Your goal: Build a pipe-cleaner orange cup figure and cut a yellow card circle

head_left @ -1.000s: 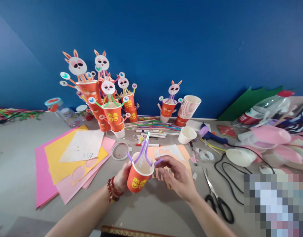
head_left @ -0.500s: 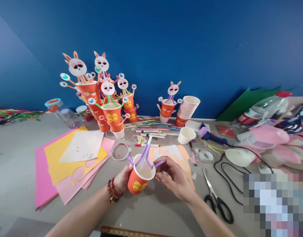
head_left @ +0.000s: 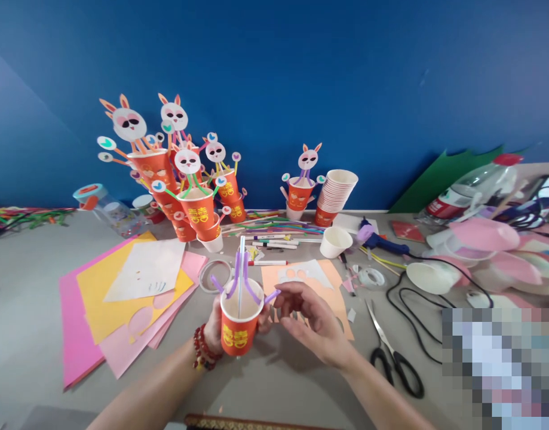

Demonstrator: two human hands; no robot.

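Red cup straightens up in the left hand

Half a second ago the red cup (head_left: 238,337) leaned rightward; now it sits more upright and farther left, above the near part of the bench (head_left: 274,391). The left hand (head_left: 215,325) has its grip wrapped around the cup's side. The right hand (head_left: 316,322) now stands apart from the cup, its grip wide and loosely curled; whether a fingertip touches the right purple strip (head_left: 272,296), I cannot tell. With the white stick (head_left: 242,260) upright, this looks like a check of how the parts sit; the strip ends carry no discs, unlike the far rabbit-faced cup (head_left: 300,197)
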